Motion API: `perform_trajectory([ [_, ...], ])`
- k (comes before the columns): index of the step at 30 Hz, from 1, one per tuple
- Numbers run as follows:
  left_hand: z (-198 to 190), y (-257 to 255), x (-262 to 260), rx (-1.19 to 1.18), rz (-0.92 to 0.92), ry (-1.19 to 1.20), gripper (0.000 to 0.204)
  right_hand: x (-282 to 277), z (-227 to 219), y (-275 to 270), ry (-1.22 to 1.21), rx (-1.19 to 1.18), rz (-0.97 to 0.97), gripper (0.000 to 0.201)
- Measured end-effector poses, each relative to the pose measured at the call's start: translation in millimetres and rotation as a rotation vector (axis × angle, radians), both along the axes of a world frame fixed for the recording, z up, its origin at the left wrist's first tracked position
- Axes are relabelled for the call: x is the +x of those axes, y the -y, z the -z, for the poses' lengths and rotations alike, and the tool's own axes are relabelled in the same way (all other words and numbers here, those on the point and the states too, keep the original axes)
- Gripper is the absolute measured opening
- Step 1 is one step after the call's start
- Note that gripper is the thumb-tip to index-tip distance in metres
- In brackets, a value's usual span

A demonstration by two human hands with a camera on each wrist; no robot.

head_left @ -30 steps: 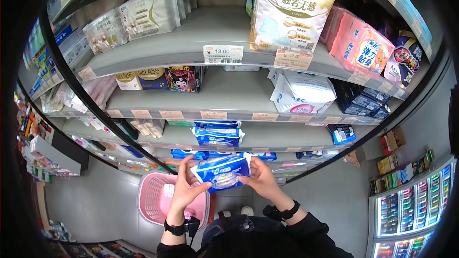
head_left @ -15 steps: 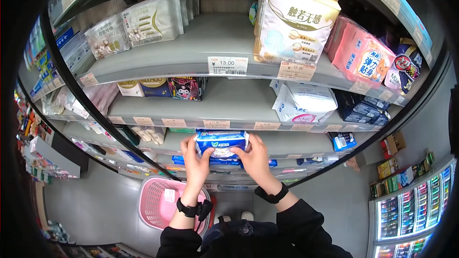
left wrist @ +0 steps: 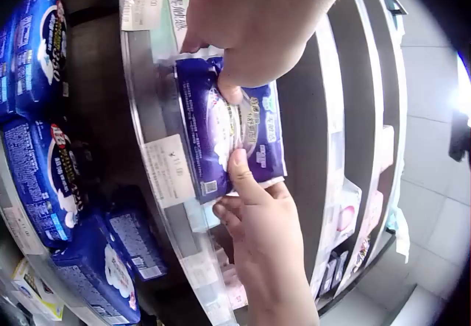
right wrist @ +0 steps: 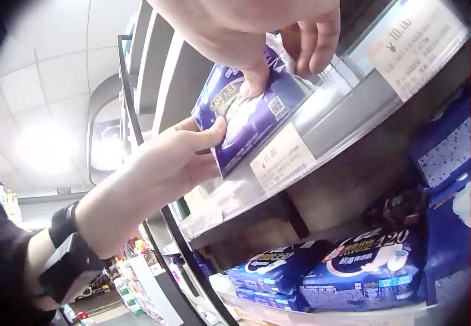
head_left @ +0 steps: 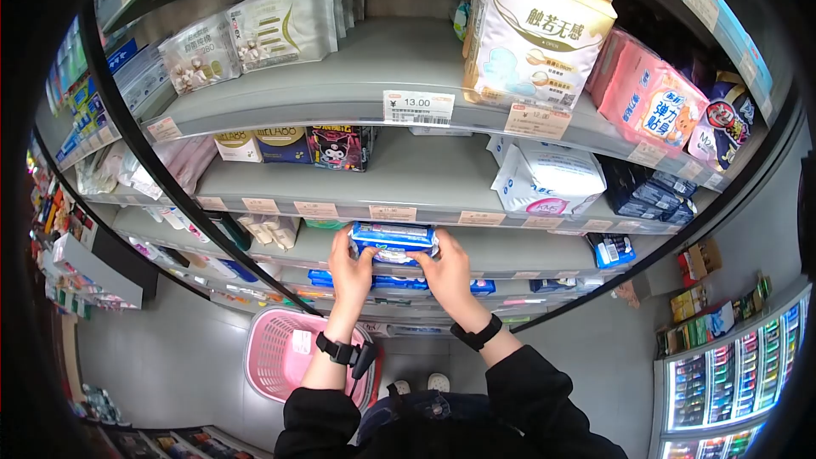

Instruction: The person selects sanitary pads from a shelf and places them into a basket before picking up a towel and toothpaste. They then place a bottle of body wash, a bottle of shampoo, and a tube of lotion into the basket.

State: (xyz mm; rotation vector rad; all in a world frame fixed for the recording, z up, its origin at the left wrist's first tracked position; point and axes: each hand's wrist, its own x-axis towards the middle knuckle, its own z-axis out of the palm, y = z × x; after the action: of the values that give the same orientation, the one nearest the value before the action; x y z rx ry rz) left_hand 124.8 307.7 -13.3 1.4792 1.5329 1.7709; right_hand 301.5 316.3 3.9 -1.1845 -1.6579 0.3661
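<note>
A blue and white soft pack (head_left: 393, 240) lies flat at the front edge of the third shelf (head_left: 501, 246), above its price strip. My left hand (head_left: 352, 260) grips the pack's left end and my right hand (head_left: 444, 266) grips its right end. In the left wrist view, the left hand's fingers (left wrist: 246, 39) curl over the pack (left wrist: 235, 131) and the right hand's thumb (left wrist: 246, 182) presses its face. In the right wrist view, the right hand's fingers (right wrist: 294, 43) pinch the pack (right wrist: 243, 116) from above while the left hand (right wrist: 165, 160) holds its other end.
More blue packs (head_left: 374, 280) lie on the shelf below. A pink basket (head_left: 280, 355) stands on the floor by my left arm. Higher shelves hold a large white pack (head_left: 537, 30), a pink pack (head_left: 650, 102) and white bags (head_left: 544, 178). A lit drinks cooler (head_left: 731, 374) stands at right.
Both hands have carried the blue pack up from chest height to the third shelf and then pushed it a little further in over the shelf edge.
</note>
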Motion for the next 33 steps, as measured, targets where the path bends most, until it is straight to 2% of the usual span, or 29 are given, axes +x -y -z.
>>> perform_trajectory([
  [3, 5.2, 4.2, -4.9, 0.022, 0.009, -0.075, 0.038, -1.8, 7.0, 0.0, 0.072, 0.139, 0.014, 0.044],
  [5, 6.6, 7.8, -5.2, -0.007, -0.014, -0.157, 0.039, -0.3, 9.3, 0.1, 0.024, -0.067, -0.054, 0.044],
  [7, -1.9, 15.7, 0.6, -0.051, -0.019, -0.198, 0.044, 0.6, -4.5, 7.1, 0.041, -0.122, -0.068, 0.045],
  [8, -8.6, 21.5, 2.3, -0.145, 0.042, -0.111, 0.058, 0.6, -14.4, 10.7, 0.055, -0.169, -0.075, 0.045],
  [9, -15.1, 25.8, 5.2, -0.138, 0.039, -0.111, 0.058, 1.0, -20.8, 14.9, 0.056, -0.161, -0.078, 0.045],
  [11, -23.3, 33.8, 10.9, 0.004, 0.061, 0.095, 0.073, 3.6, -27.6, 25.3, 0.042, -0.168, -0.082, 0.049],
  [12, -24.6, 37.1, 8.2, 0.016, 0.099, 0.072, 0.08, 5.1, -29.5, 29.1, 0.029, -0.111, -0.082, 0.054],
  [13, -21.1, 36.6, 2.4, 0.019, 0.098, 0.073, 0.08, 6.6, -32.1, 31.4, 0.03, -0.108, -0.084, 0.054],
  [15, -15.5, 31.9, -6.5, -0.022, 0.245, -0.053, 0.075, 9.0, -37.6, 33.7, 0.025, -0.054, -0.123, 0.056],
  [16, -17.5, 30.0, -5.4, -0.022, 0.225, -0.128, 0.069, 8.5, -32.9, 30.8, 0.073, 0.036, -0.121, 0.051],
  [17, -13.5, 27.0, -2.2, -0.023, 0.226, -0.128, 0.069, 8.6, -28.3, 28.9, 0.073, 0.035, -0.12, 0.051],
  [19, -2.8, 14.7, 6.7, -0.039, 0.203, 0.069, 0.067, 8.3, -23.2, 24.8, 0.239, 0.117, -0.157, 0.046],
  [20, 2.5, 9.4, 11.0, -0.02, 0.183, 0.098, 0.064, 6.2, -20.5, 23.7, 0.24, 0.052, -0.142, 0.042],
  [23, -5.1, -1.1, 24.8, -0.015, 0.121, 0.154, 0.062, 4.8, -10.5, 2.4, 0.192, 0.063, -0.118, 0.039],
  [27, -1.6, -15.6, 29.3, -0.03, 0.05, 0.118, 0.061, 3.7, -13.2, -9.6, 0.136, 0.031, -0.121, 0.036],
  [31, 0.8, -6.9, 24.9, -0.032, 0.069, 0.02, 0.058, 4.8, -13.1, -5.1, 0.09, 0.026, -0.165, 0.038],
  [33, 0.9, -5.3, 22.2, -0.046, 0.113, 0.054, 0.058, 4.3, -13.9, -3.9, 0.084, 0.029, -0.175, 0.038],
])
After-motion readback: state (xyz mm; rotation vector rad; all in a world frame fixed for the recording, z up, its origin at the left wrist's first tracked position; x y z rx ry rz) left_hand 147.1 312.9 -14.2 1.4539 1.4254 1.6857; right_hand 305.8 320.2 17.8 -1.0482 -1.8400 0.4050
